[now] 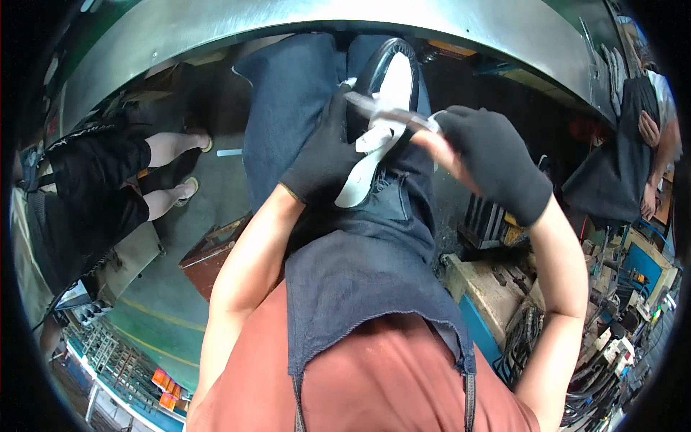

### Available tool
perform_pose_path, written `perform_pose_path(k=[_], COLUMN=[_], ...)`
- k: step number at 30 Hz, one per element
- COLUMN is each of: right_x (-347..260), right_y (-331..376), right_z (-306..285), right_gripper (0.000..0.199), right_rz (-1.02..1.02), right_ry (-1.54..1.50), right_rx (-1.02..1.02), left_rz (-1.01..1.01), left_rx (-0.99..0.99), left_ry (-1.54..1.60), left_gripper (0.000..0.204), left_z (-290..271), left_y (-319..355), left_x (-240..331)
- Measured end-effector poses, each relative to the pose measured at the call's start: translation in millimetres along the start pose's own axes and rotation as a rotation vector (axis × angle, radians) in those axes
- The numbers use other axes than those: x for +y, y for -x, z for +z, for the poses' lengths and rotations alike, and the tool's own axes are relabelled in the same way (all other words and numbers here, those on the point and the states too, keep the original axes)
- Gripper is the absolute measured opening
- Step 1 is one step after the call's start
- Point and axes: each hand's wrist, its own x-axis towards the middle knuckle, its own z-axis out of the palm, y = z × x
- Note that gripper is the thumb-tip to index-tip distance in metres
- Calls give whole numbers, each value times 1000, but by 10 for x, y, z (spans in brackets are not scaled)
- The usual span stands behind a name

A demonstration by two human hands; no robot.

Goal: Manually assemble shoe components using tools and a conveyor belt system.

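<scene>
Head-worn fisheye looks steeply down, close over lap; rim probably distorted.

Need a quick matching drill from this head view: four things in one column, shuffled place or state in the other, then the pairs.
Things:
1. left hand
2. right hand
3. shoe
4. metal tool

Places or states:
A. black with a white sole, sole facing up over the denim apron
B. gloved, gripping the shoe from its left side
C. lies across the white sole, its handle end at the right glove
D. gloved, raised to the right of the shoe, holding the tool's end

Pairs: 1-B, 2-D, 3-A, 4-C
</scene>
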Motion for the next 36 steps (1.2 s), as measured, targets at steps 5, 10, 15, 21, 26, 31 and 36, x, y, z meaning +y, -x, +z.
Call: perform_pose_path(k=[5, 10, 15, 21, 26, 31, 36], right_x=[121, -252, 185, -98, 87, 268, 158], right_y=[-54, 105, -17, 23, 77, 320, 234], right_z=[433, 287, 445, 436, 550, 1281, 1536], right_gripper=[46, 52, 49, 48, 53, 81, 84], right_rz=[-103, -173, 129, -20, 503, 824, 889], right_ry=[-140, 84, -144, -392, -904, -1260, -1387], right_rx=[157, 176, 60, 326, 219, 367, 518], left_rz=[247, 277, 80, 44, 60, 19, -34], left_rx=[-237, -112, 141, 101, 208, 223, 262], left_ry=[-66, -260, 66, 146, 128, 427, 452], left_gripper=[87, 96, 120, 119, 112, 114, 97], left_z=[-8, 162, 239, 207, 2, -219, -1153], left_y=[-51, 170, 43, 33, 133, -190, -1173], left_x=[-255, -756, -350, -418, -71, 138, 469])
